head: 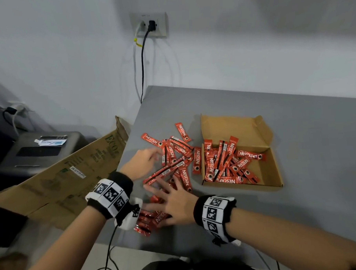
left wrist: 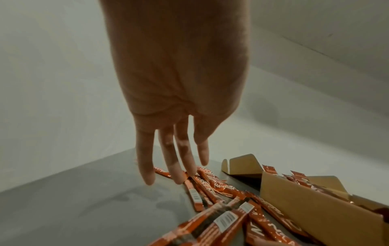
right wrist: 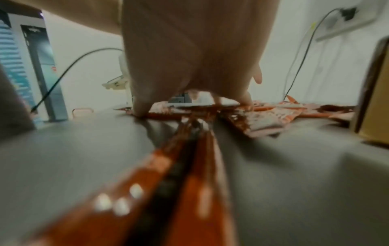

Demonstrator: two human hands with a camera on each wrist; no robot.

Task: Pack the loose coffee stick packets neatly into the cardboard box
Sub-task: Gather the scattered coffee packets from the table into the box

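Red coffee stick packets [head: 174, 157] lie scattered on the grey table [head: 305, 129], left of an open cardboard box [head: 272, 171] that holds several packets in a jumble. More packets [head: 148, 219] lie near the table's front edge. My left hand [head: 143, 160] reaches flat over the left side of the pile, fingers straight; its fingertips [left wrist: 179, 176] touch packets [left wrist: 202, 184]. My right hand [head: 172, 202] lies flat with spread fingers on the near packets, pressing them down. In the right wrist view a blurred packet [right wrist: 179, 166] runs under the palm.
A large flattened carton [head: 68, 174] leans against the table's left edge. A grey bin [head: 39, 153] stands beyond it. Cables hang from a wall socket [head: 150, 23] behind the table. The box's lid [head: 234, 128] stands open at the back. Bare table surface lies right of the box.
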